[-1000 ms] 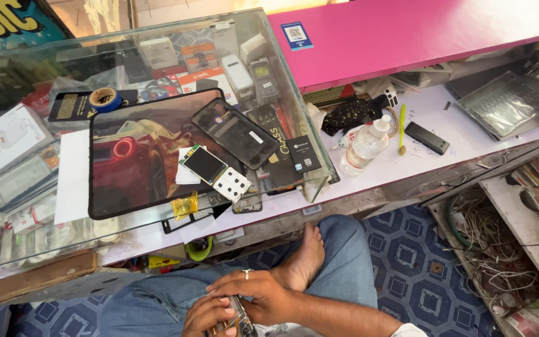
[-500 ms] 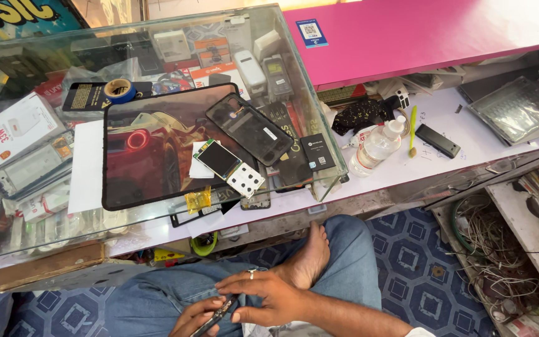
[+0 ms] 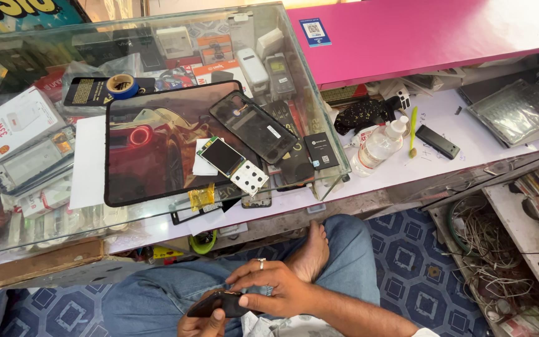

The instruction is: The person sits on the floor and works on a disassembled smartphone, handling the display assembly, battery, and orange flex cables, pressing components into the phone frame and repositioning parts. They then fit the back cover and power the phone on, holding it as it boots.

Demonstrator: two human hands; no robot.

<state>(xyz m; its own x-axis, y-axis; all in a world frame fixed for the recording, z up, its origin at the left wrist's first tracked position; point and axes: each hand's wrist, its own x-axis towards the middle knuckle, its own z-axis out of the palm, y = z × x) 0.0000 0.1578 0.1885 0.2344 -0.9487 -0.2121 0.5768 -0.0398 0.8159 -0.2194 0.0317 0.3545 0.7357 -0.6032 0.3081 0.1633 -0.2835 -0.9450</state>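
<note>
While we sit cross-legged on the floor behind the counter [image 3: 407, 181], both hands work low over our lap. Our left hand [image 3: 202, 322] grips a dark phone [image 3: 223, 304] from below, thumb on its edge, and our right hand [image 3: 269, 288] (a ring on one finger) lies across the phone's top, fingers curled down onto it. The phone is tilted, just in front of our bare foot [image 3: 312, 253] and jeans. Up on the glass case [image 3: 157, 37] a mat [image 3: 157, 156] with a red car picture carries a phone back cover [image 3: 254, 125], a small screen [image 3: 221, 156] and a white dotted part [image 3: 249, 178]. A tape roll [image 3: 121, 85] sits near the mat's far edge. Right of the case we see a clear bottle [image 3: 378, 146], a green toothbrush [image 3: 412, 131] and a black bar [image 3: 438, 141], well apart from our hands.
</note>
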